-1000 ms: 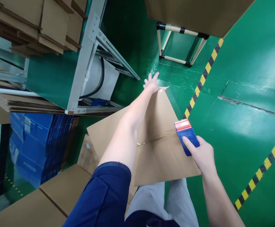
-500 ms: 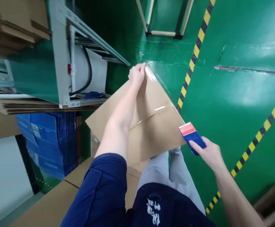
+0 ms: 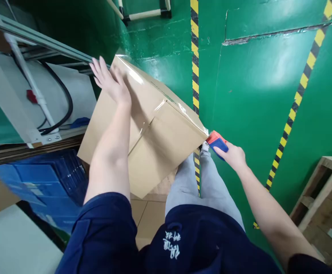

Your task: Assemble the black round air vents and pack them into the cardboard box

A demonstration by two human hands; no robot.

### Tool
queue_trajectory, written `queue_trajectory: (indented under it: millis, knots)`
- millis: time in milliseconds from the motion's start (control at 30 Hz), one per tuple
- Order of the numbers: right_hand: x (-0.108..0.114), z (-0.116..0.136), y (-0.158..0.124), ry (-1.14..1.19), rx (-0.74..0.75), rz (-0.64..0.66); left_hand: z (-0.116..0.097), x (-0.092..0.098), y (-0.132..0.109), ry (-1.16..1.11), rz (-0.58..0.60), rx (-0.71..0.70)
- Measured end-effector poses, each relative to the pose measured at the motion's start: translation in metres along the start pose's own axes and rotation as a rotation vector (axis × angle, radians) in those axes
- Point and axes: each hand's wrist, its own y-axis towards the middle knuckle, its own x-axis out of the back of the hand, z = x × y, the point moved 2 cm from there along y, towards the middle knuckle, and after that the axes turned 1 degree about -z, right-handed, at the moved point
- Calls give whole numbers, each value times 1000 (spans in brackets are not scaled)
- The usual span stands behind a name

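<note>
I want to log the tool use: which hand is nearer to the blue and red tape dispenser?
Right. The right hand grips the tape dispenser at the cardboard box corner; the left hand lies flat on the box's far side.

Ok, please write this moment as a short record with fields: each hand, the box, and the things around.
left hand: left hand lies flat, fingers spread, on the far top of the cardboard box
right hand: right hand grips a blue and red tape dispenser at the near right corner of the box
box: closed, tilted, clear tape along the top seam and right edge
floor: green floor with yellow-black stripes
around: grey metal frame to the left, blue crates below it, wooden pallet at right
</note>
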Motion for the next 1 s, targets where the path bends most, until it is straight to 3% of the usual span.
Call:
queue_trajectory:
  millis: [33, 100, 167, 200, 233, 267, 333, 433, 500, 567, 633, 733, 800, 900, 1000]
  knots:
    - [-3, 3, 6, -39, -23, 5, -7, 5, -46, 17, 58, -18]
    - [-4, -3, 12, -75, -73, 19, -19, 10, -152, 26, 287, -136]
    - [0, -24, 9, -32, -108, 12, -27, 7, -251, 13, 616, -278]
    - [4, -37, 7, 24, -109, -8, -31, 2, -288, 26, 751, -301]
    - [10, -49, 3, 105, -95, -35, -36, -3, -312, 50, 811, -293]
    - [17, -61, 0, 210, -68, -59, -44, -10, -323, 68, 829, -280]
    - [35, -76, -8, 453, 18, -84, -69, -25, -311, 83, 731, -257]
    - [62, -79, -19, 714, 147, -86, -124, -45, -254, -16, 521, -247]
    - [77, -73, -26, 773, 208, -88, -160, -52, -224, -206, 430, -192]
    - [86, -67, -32, 785, 264, -81, -187, -52, -217, -525, 429, -65]
    - [89, -61, -38, 774, 318, -54, -199, -49, -231, -909, 584, 152]
    - [83, -51, -46, 734, 389, 25, -192, -36, -273, -1366, 881, 545]
    - [75, -39, -53, 689, 439, 92, -174, -24, -299, -1520, 935, 738]
    - [58, -9, -64, 602, 525, 180, -139, -9, -330, -1590, 874, 930]
    - [35, 33, -82, 495, 574, 206, -91, 1, -345, -1546, 668, 1007]
